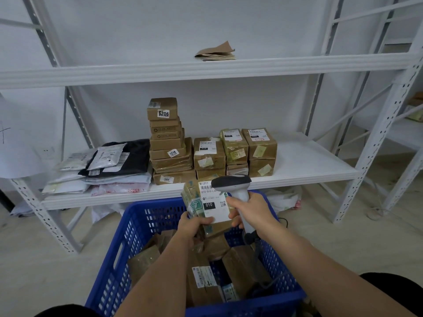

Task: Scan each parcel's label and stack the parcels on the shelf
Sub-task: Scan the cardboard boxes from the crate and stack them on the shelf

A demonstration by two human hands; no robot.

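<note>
My left hand [194, 225] grips the lower edge of a brown taped parcel [207, 205], held upright above the blue crate [119, 259], its white label marked 010 facing me. My right hand [249, 213] holds a grey-and-white barcode scanner [233, 185] by the handle; its head sits just above the label's right side. Several more brown parcels [242, 268] lie inside the crate. Stacked brown boxes [170, 143] and flat mail bags [109, 165] fill the left and middle of the white shelf [309, 161].
Folded brown paper [216, 52] lies on the upper shelf board. White perforated uprights [375, 143] frame the rack, with another rack at the right. Loose bags lie on the floor under the shelf [286, 197]. The scanner's cable hangs into the crate.
</note>
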